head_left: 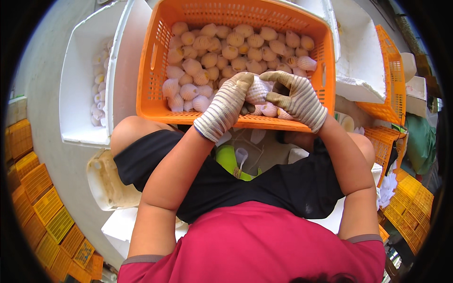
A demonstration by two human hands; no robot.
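Both my hands wear striped knit gloves with brownish, soiled fingers. Between them, over the near rim of an orange plastic crate (198,118), they grip one fruit in a white foam net sleeve (257,90). My left hand (222,106) closes on its left side with thumb and fingers. My right hand (297,98) pinches it from the right with curled fingers. Inside the crate lie many round fruits in foam net sleeves (231,52), several showing yellow at the sleeve's opening. The fruit in my hands is mostly covered by its sleeve.
Left of the crate stands a white foam box (71,101) holding more sleeved fruits. Another white foam box (361,52) is at the right, beside orange crates (394,70). Below the crate, between my legs, is a lime-green container (227,159). Stacked yellow-orange crates (47,210) line the far left.
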